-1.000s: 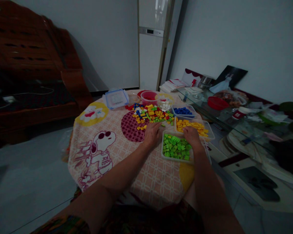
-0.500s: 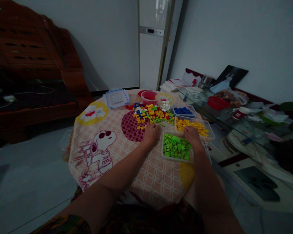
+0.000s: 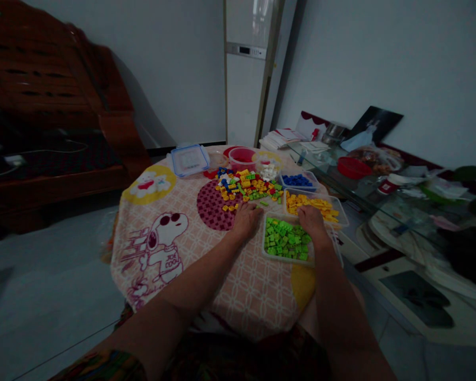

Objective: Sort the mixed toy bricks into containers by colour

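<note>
My left hand [image 3: 246,221] lies low over the tablecloth at the near edge of a mixed pile of toy building bricks [image 3: 248,184]. Its fingers reach forward, slightly apart, close to a yellow brick [image 3: 245,199]. My right hand [image 3: 311,220] is closed, its fingers curled downward; whatever it may hold is hidden. It is over the border between a clear tub of green bricks [image 3: 285,239] and a clear tub of yellow bricks [image 3: 315,205]. Behind these stands a smaller tub of blue bricks [image 3: 297,180]. A heap of white bricks [image 3: 268,172] lies beside the mixed pile.
At the back of the round table are a pink-red round bowl [image 3: 243,156] and a blue-rimmed clear lid [image 3: 189,160]. A glass-topped cabinet [image 3: 341,182] on the right carries a red bowl [image 3: 354,168], papers and a cup. A wooden bench [image 3: 55,116] stands left.
My left hand has shifted slightly to the right, and its fingers look a little more spread. The right hand stays nearly in place over the tubs.
</note>
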The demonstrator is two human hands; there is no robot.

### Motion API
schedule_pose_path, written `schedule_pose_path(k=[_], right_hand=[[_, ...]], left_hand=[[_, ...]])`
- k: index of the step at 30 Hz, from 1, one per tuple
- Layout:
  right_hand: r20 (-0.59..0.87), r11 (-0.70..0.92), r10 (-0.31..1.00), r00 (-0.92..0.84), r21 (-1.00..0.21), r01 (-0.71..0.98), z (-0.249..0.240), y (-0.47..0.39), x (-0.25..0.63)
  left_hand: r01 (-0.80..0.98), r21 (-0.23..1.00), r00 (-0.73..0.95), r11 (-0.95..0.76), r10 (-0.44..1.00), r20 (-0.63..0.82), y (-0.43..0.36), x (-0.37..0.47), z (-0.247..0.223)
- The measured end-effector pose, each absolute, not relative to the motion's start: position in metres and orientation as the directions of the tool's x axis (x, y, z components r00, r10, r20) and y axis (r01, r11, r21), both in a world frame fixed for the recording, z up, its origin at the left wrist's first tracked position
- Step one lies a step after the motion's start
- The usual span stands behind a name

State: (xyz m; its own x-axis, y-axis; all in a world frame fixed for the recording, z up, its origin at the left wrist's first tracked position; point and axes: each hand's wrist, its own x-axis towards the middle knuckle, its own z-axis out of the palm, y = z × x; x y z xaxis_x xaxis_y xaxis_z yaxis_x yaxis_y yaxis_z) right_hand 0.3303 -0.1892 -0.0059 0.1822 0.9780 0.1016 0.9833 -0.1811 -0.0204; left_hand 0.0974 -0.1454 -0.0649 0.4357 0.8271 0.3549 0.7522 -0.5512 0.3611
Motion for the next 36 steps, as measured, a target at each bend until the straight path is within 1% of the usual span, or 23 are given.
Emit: schedule_pose_path(k=[6,9,12,14,16,19,22,24,27,31,36], right_hand=[[0.102,-0.199,0.974,0.2,-0.024,0.98,-0.005,-0.19,0.329],[0.097,-0.195,0.976,0.197,-0.028,0.98,-0.004,-0.19,0.329],[0.092,-0.194,0.976,0.196,-0.037,0.98,-0.002,-0.19,0.328],[0.082,-0.198,0.976,0.2,-0.038,0.979,-0.002,-0.19,0.328],[0.072,-0.206,0.975,0.208,-0.036,0.978,-0.002,-0.19,0.328],[0.078,-0.203,0.976,0.205,-0.037,0.979,-0.002,-0.19,0.328],[0.084,-0.193,0.977,0.196,-0.038,0.98,-0.002,-0.19,0.329],[0.076,-0.192,0.978,0.195,-0.039,0.981,-0.002,-0.19,0.329],[0.08,-0.192,0.978,0.194,-0.039,0.981,-0.002,-0.19,0.329],[0.087,-0.196,0.976,0.2,-0.047,0.979,-0.003,-0.189,0.33],[0.095,-0.187,0.977,0.192,-0.06,0.98,-0.005,-0.188,0.331]], left_hand=[[0.716,0.414,0.406,-0.562,0.818,0.408,-0.144,0.097,-0.07],[0.644,0.512,0.372,-0.568,0.818,0.44,-0.141,0.098,-0.072],[0.507,0.641,0.352,-0.576,0.817,0.457,-0.139,0.098,-0.07],[0.403,0.695,0.344,-0.595,0.802,0.488,-0.142,0.098,-0.066],[0.311,0.712,0.36,-0.629,0.772,0.524,-0.148,0.099,-0.06],[0.2,0.696,0.471,-0.69,0.69,0.549,-0.16,0.102,-0.053],[0.145,0.674,0.563,-0.725,0.62,0.546,-0.169,0.106,-0.049],[0.153,0.674,0.555,-0.723,0.627,0.547,-0.171,0.108,-0.05],[0.227,0.68,0.457,-0.698,0.692,0.558,-0.164,0.108,-0.057],[0.432,0.673,0.271,-0.601,0.798,0.539,-0.145,0.1,-0.068],[0.636,0.627,0.129,-0.449,0.863,0.488,-0.128,0.078,-0.065]])
